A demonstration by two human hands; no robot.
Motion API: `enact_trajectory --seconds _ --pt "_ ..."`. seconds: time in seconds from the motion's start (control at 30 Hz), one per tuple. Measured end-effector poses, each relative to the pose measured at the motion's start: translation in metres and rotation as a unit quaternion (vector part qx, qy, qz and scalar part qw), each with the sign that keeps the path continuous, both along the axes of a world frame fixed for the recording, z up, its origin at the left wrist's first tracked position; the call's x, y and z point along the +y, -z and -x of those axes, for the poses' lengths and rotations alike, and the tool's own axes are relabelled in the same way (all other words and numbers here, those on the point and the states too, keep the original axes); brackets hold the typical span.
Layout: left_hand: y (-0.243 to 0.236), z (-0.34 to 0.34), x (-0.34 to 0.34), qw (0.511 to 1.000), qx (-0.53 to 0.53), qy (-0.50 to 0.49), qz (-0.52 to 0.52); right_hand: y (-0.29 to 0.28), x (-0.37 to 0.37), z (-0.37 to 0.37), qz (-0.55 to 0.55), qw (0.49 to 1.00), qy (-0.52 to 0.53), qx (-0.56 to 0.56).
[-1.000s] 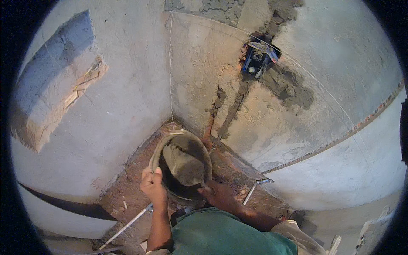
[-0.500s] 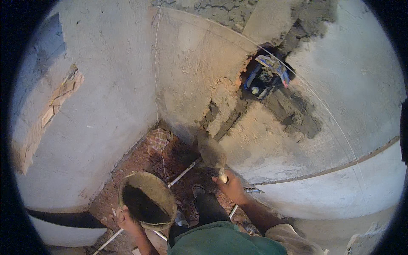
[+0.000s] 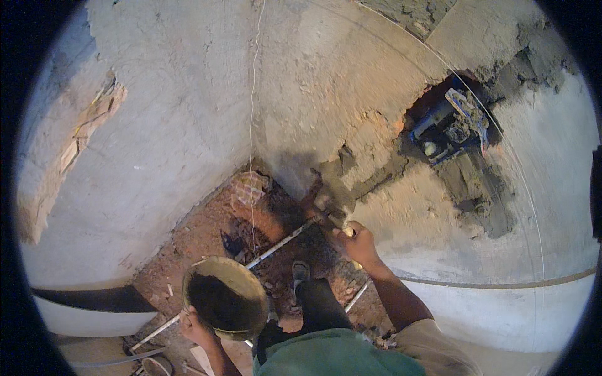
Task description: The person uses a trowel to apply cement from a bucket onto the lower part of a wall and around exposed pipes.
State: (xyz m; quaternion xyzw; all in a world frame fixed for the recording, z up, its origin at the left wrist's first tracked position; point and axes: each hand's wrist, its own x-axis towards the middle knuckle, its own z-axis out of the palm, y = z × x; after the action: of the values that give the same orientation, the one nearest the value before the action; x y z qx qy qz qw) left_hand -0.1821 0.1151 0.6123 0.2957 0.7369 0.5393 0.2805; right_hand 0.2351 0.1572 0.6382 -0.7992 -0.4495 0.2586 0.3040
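My left hand (image 3: 195, 327) grips the left rim of a round bowl (image 3: 255, 293). Dark wet mortar (image 3: 218, 302) lies inside it. Wrapped round the pale handle of a trowel (image 3: 337, 215), my right hand (image 3: 361, 245) is at the foot of the right wall. The trowel's blade is close to that wall's mortar-smeared lower part, seen at a steep angle; whether it touches is hard to tell. A mortar-filled channel (image 3: 384, 178) runs from there up to a blue electrical box (image 3: 448, 128) set in a rough hole.
A white string (image 3: 253, 106) hangs near the wall corner. A pale pipe (image 3: 282, 242) crosses the rubble-strewn floor (image 3: 182, 250). Beyond it a broken lump (image 3: 249, 188) lies in the corner. A second bowl (image 3: 157, 365) stands at lower left.
The view has shifted, so the walls sit farther right. My right hand has turned the trowel, whose broad face showed before, against the lower wall. The bowl stays in my left hand.
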Motion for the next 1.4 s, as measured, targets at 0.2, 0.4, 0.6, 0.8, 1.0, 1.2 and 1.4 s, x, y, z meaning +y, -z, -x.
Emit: enact_trajectory --seconds 0.2,0.4,0.6,0.8,1.0,1.2,1.4 --pt "-0.005 -0.025 0.012 1.0 -0.019 0.006 -0.016 -0.017 0.043 -0.042 0.128 0.932 0.122 0.318" --pt "-0.016 -0.042 0.023 0.998 0.012 0.049 -0.023 -0.048 0.049 -0.05 0.103 0.909 0.133 0.382" --pt "-0.002 -0.043 0.022 0.997 -0.064 0.044 -0.03 -0.063 0.041 -0.045 0.077 0.909 0.158 0.377" --pt "-0.016 -0.039 0.008 0.997 0.007 0.078 0.0 -0.084 0.023 -0.03 0.043 0.923 0.173 0.341" --pt "0.005 -0.001 -0.007 0.989 0.091 0.11 -0.027 -0.102 -0.045 0.006 -0.018 0.987 0.091 0.129" --pt "-0.063 -0.002 0.024 0.961 -0.111 0.22 -0.127 -0.129 -0.131 0.096 0.129 0.956 -0.183 0.192" --pt "-0.118 0.004 0.042 0.923 -0.129 0.308 -0.189 -0.126 -0.083 0.188 0.065 0.968 -0.226 0.088"
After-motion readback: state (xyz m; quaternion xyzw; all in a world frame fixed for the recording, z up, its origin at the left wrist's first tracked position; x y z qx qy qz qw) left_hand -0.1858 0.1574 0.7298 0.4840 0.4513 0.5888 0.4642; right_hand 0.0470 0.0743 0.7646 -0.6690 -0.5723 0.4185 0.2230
